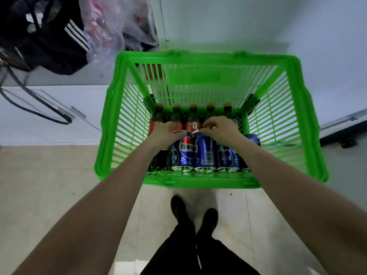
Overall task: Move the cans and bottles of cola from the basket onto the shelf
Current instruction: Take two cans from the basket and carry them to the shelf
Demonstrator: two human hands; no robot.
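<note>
Basket [208,181], frame centre: five bottles [193,118], four cans [185,153] visible. My left hand [164,133] and right hand [220,128] each grip can tops.

Glossy green plastic basket [208,60]; shiny metal cans [205,153]; smooth pale floor tiles [49,185].

Beige floor tiles [49,185] run underfoot, meeting a pale wall [238,20] at twelve o'clock. At ten o'clock a dark striped garment [59,40] hangs beside crumpled clear plastic bags [115,26], above a white ledge [39,116].
</note>
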